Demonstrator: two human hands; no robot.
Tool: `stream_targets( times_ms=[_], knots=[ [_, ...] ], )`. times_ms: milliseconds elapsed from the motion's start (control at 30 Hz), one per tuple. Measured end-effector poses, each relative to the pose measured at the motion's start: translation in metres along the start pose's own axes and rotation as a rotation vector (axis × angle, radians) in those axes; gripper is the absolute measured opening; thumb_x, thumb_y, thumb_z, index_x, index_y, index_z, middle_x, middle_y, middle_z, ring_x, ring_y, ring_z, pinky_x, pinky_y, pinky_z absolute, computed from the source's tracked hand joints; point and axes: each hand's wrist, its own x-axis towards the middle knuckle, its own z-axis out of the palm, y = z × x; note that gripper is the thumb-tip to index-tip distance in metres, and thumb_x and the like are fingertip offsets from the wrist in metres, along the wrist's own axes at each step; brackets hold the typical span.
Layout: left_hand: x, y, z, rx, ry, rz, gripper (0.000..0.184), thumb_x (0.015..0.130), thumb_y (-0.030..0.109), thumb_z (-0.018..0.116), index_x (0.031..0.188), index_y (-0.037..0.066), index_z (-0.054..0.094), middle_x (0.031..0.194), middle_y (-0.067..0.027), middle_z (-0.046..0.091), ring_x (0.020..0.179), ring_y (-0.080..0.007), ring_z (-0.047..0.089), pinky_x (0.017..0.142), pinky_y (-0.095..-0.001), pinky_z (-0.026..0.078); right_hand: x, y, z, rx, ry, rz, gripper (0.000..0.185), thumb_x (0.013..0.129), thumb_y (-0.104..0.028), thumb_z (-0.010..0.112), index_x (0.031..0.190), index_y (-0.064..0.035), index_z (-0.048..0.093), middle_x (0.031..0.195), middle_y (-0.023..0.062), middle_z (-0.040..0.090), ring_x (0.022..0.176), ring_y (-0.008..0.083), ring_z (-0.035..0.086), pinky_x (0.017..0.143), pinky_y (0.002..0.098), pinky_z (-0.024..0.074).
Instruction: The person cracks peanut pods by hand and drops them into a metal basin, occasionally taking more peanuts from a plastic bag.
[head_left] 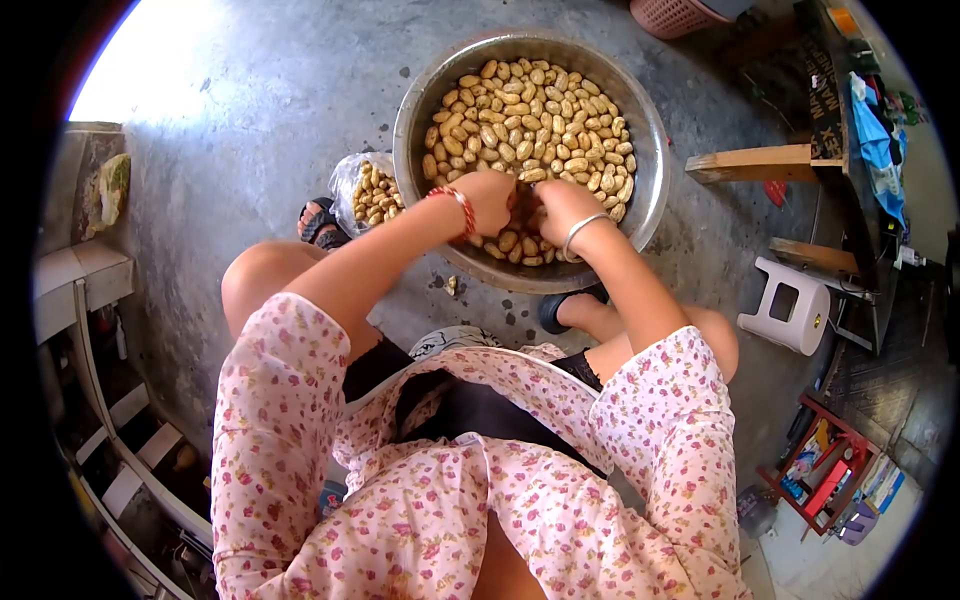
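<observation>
Unshelled peanuts [540,110] fill a wide metal basin [660,165] on the floor between my knees. My left hand [487,203], with a red-and-white bracelet at the wrist, is over the near half of the basin with its fingers curled closed. Close beside it is my right hand [566,212], a silver bangle on its wrist, its fingers also bent together. The fingertips of both hands meet low among the peanuts, in a dark wet-looking gap. What they hold there is hidden. A clear plastic bag [347,178] of more peanuts stands against the basin's left side.
A grey plastic stool [786,306] and a wooden-legged table [755,163] stand to the right. At the top right is a pink basket [675,15]. A red rack [823,470] of small items sits lower right. Shelving [125,410] runs along the left. A peanut scrap [452,285] lies on the concrete floor.
</observation>
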Motion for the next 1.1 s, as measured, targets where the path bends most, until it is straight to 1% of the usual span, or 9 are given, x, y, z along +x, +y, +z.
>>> stream_targets(
  times_ms=[67,200,367,500,600,633,733,833,1100],
  knots=[
    [0.004,-0.011,0.021,0.509,0.323,0.115,0.014,0.080,0.004,0.053,0.091,-0.001,0.060,0.081,-0.0166,0.065,0.084,-0.0297,0.065,0.070,-0.0383,0.052,0.004,-0.005,-0.005,-0.105,0.088,0.188,0.018,0.073,-0.003,0.060,0.091,-0.0017,0.064,0.095,0.0199,0.064,0.091,0.0343,0.063,0.079,0.0415,0.0510],
    [0.002,0.003,0.002,0.448,0.098,0.058,0.021,0.078,0.009,0.055,0.097,0.003,0.061,0.090,-0.0181,0.065,0.088,-0.0341,0.062,0.077,-0.0422,0.050,-0.001,-0.004,0.001,-0.057,0.019,-0.018,0.018,0.072,-0.005,0.062,0.089,-0.0054,0.067,0.094,0.0160,0.066,0.088,0.0321,0.064,0.076,0.0412,0.0522],
    [-0.005,0.014,-0.014,0.211,0.419,0.130,0.020,0.086,0.016,0.048,0.088,0.004,0.064,0.081,-0.0132,0.067,0.076,-0.0284,0.063,0.070,-0.0402,0.049,-0.008,0.003,-0.030,-0.026,0.013,0.146,0.016,0.074,-0.019,0.067,0.084,-0.0057,0.068,0.087,0.0153,0.066,0.084,0.0310,0.065,0.074,0.0399,0.0515],
    [-0.005,0.018,-0.026,-0.602,0.175,-0.098,0.034,0.094,0.035,0.046,0.090,0.004,0.060,0.073,-0.0002,0.062,0.064,-0.0101,0.053,0.055,-0.0278,0.044,-0.022,0.001,-0.052,0.291,0.313,0.023,0.030,0.076,-0.027,0.072,0.093,-0.0026,0.067,0.081,0.0124,0.068,0.066,0.0242,0.064,0.062,0.0344,0.0501],
    [-0.013,0.029,-0.029,-1.048,0.005,-0.268,0.030,0.096,0.034,0.045,0.092,0.007,0.058,0.074,0.0010,0.059,0.062,-0.0099,0.048,0.051,-0.0229,0.037,-0.026,-0.008,-0.061,0.978,0.043,-0.090,0.042,0.079,-0.031,0.073,0.102,0.0026,0.063,0.079,0.0115,0.068,0.057,0.0152,0.062,0.054,0.0281,0.0477],
    [-0.014,0.028,-0.024,-1.212,-0.041,-0.190,0.028,0.096,0.032,0.047,0.091,0.006,0.057,0.072,0.0014,0.052,0.062,-0.0093,0.045,0.050,-0.0211,0.033,-0.030,-0.013,-0.071,0.952,0.071,-0.038,0.051,0.080,-0.034,0.072,0.108,0.0068,0.060,0.076,0.0107,0.068,0.055,0.0089,0.059,0.050,0.0235,0.0453],
    [-0.017,0.022,-0.023,-1.339,-0.059,-0.070,0.025,0.096,0.029,0.047,0.090,0.006,0.055,0.071,0.0016,0.047,0.062,-0.0090,0.042,0.051,-0.0220,0.033,-0.008,0.012,-0.057,0.535,0.393,-0.006,0.032,0.081,-0.029,0.069,0.094,0.0003,0.065,0.075,0.0149,0.067,0.063,0.0227,0.064,0.058,0.0324,0.0499],
    [-0.021,0.021,-0.024,-1.375,0.065,-0.019,0.018,0.096,0.017,0.044,0.098,0.003,0.055,0.075,0.0005,0.046,0.063,-0.0099,0.042,0.052,-0.0239,0.036,-0.001,0.007,-0.040,0.099,0.304,0.149,0.023,0.082,-0.025,0.066,0.086,-0.0031,0.065,0.079,0.0167,0.066,0.074,0.0312,0.065,0.066,0.0388,0.0508],
    [-0.021,0.005,-0.022,-1.172,0.248,-0.090,0.015,0.092,0.007,0.049,0.106,0.003,0.055,0.091,-0.0009,0.056,0.069,-0.0070,0.048,0.055,-0.0215,0.039,0.007,-0.004,-0.007,-0.148,0.134,0.059,0.013,0.076,-0.008,0.062,0.087,-0.0032,0.066,0.091,0.0180,0.066,0.086,0.0336,0.064,0.077,0.0405,0.0517]
  ],
)
